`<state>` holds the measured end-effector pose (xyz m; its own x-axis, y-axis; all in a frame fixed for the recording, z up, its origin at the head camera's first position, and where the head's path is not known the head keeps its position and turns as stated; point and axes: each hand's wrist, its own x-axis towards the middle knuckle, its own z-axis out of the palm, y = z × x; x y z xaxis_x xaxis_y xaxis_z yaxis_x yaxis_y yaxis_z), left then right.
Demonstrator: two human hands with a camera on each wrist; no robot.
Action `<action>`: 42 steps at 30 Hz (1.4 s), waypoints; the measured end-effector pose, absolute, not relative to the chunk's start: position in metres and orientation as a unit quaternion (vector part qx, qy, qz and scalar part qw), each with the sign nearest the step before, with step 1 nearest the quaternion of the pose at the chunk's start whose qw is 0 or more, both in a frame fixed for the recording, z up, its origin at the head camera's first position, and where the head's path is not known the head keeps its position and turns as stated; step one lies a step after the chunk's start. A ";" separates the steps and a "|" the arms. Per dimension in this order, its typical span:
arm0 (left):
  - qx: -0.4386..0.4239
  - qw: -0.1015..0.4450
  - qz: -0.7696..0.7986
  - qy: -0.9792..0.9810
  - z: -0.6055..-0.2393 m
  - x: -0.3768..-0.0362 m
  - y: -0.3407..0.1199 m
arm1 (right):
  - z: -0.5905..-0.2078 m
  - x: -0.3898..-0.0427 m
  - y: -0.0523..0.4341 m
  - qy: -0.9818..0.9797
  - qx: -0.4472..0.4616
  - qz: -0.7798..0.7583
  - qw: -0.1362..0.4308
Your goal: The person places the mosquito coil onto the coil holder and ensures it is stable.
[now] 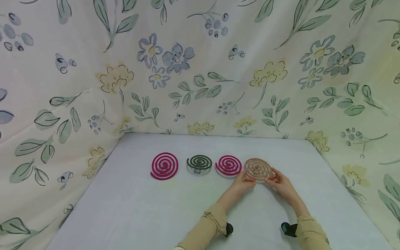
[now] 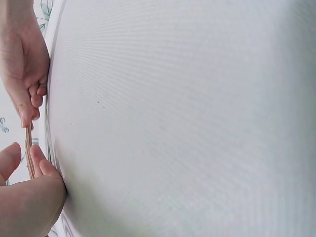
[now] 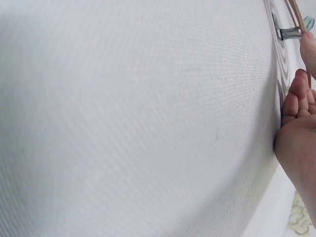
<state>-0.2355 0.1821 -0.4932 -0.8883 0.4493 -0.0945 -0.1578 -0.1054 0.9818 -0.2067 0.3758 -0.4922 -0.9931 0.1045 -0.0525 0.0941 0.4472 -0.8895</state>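
A tan spiral coil [image 1: 258, 168] lies at the right end of a row of coils on the white table [image 1: 150, 211]. My left hand [image 1: 246, 180] pinches its near left edge and my right hand [image 1: 278, 181] holds its near right edge. In the left wrist view the tan coil [image 2: 28, 148] shows edge-on, raised a little off the cloth, between my left thumb and fingers [image 2: 37, 160] and the right hand's fingertips [image 2: 27, 116]. The right wrist view shows the coil's rim [image 3: 295, 12], a small metal stand [image 3: 289, 33] under it and my right hand [image 3: 298, 98].
Left of the tan coil lie a magenta coil [image 1: 228, 165], a dark green coil [image 1: 199, 162] on a small stand, and a larger magenta coil [image 1: 164, 166]. Floral cloth [image 1: 200, 69] hangs behind and down both sides of the table.
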 end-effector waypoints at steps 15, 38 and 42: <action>0.100 0.172 0.736 0.647 -0.550 -0.272 0.210 | -0.491 -0.209 0.376 -0.845 -0.062 0.532 -0.005; 0.147 0.136 0.719 0.665 -0.597 -0.294 0.233 | -0.490 -0.205 0.375 -0.833 -0.064 0.550 0.004; 0.142 0.140 0.722 0.662 -0.614 -0.303 0.241 | -0.490 -0.206 0.375 -0.833 -0.065 0.549 0.004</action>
